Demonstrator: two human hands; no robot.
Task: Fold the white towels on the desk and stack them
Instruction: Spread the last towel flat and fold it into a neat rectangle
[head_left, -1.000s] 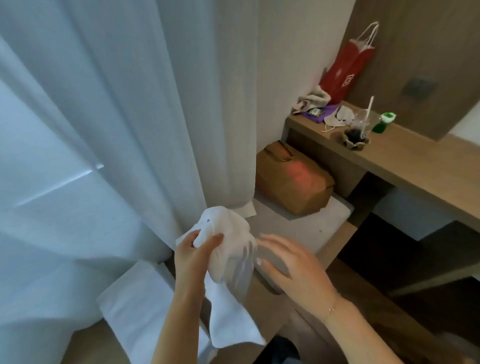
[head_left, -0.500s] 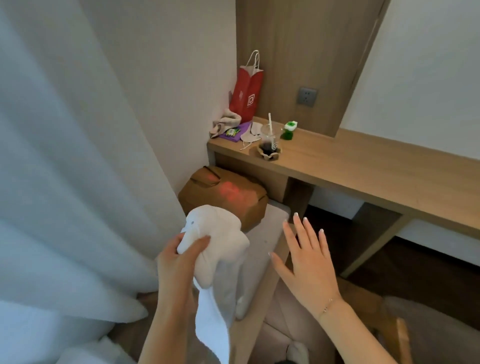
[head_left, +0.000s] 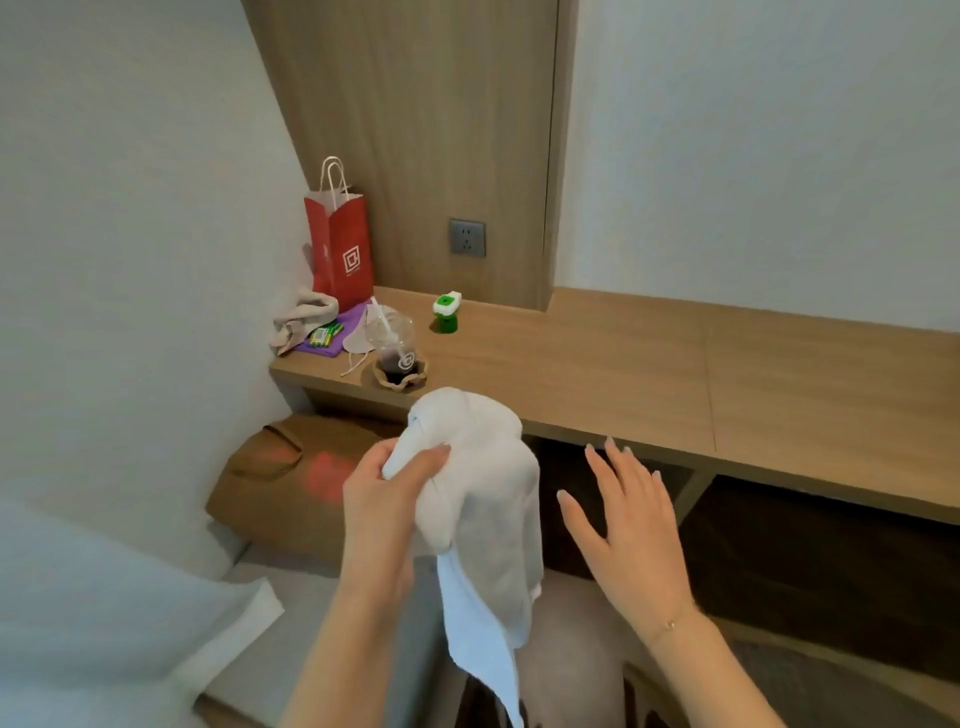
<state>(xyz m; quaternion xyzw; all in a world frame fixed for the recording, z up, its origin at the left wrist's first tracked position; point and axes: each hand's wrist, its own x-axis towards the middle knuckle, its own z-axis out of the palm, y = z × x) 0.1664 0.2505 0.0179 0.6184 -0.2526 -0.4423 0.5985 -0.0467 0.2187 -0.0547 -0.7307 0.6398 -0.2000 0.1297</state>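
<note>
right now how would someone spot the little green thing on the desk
Find the long wooden desk along the wall. Below the grey wall socket, right of the plastic cup, stands the small green bottle: the only green-and-white item, standing alone.

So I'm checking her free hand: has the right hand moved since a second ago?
Yes: the right hand has drawn rightward away from the white towel.
</note>
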